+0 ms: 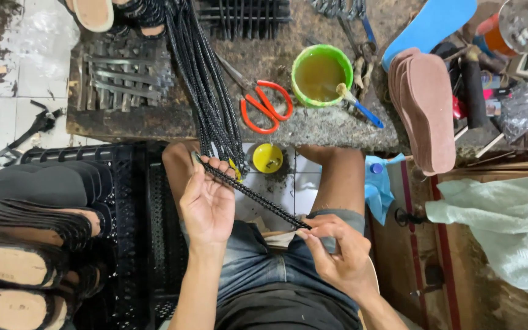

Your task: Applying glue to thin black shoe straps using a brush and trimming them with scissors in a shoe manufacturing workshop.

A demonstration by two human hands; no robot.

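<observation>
At my far left, a black plastic crate [131,201] holds a stack of dark soles [29,244] lying on edge. Above it, on the rough worktable [313,131], flat woven strap pieces [123,73] lie beside a thick bundle of black braided straps [206,79] that hangs over the table edge toward my knees. My left hand [208,205] is closed around the upper end of one black braided strap [252,194], fingers curled over it just under the hanging bundle. The strap runs slantwise down across my lap to my right hand [337,253], which pinches its lower end between thumb and fingertips. Past the bundle lie orange-handled scissors [264,105], then a green pot of yellowish glue [322,74] with a blue-handled brush [359,105] leaning at its rim. A small yellow lid [267,157] sits on the floor between my knees. Farther right stand a stack of pinkish-brown insoles [426,104], a blue insole [429,24] and a pale green cloth [502,226].
</observation>
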